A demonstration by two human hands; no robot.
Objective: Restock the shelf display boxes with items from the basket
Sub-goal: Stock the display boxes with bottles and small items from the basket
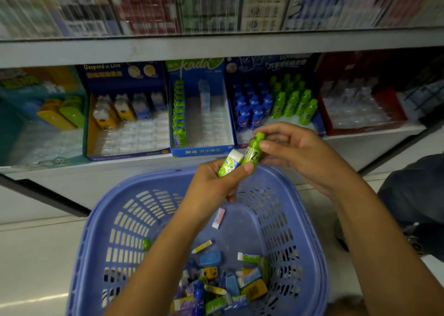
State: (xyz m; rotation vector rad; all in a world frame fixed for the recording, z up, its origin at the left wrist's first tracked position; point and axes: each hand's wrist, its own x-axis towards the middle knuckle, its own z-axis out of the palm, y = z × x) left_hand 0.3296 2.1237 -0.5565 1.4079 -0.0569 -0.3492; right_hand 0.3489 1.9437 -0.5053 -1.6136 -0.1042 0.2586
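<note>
Shelf (pixel 216 50) behind, green bottle (pixel 251 151) in right hand (pixel 305 157)

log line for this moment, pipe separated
left hand: grips green-wrapped eraser | right hand: pinches green bottle item | location: over blue basket | step: bottle item not yet in display box

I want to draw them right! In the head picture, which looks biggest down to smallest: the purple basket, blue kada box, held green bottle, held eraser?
1. purple basket
2. blue kada box
3. held green bottle and held eraser: nearly alike, and the eraser is partly hidden, so I won't rank them.
</note>
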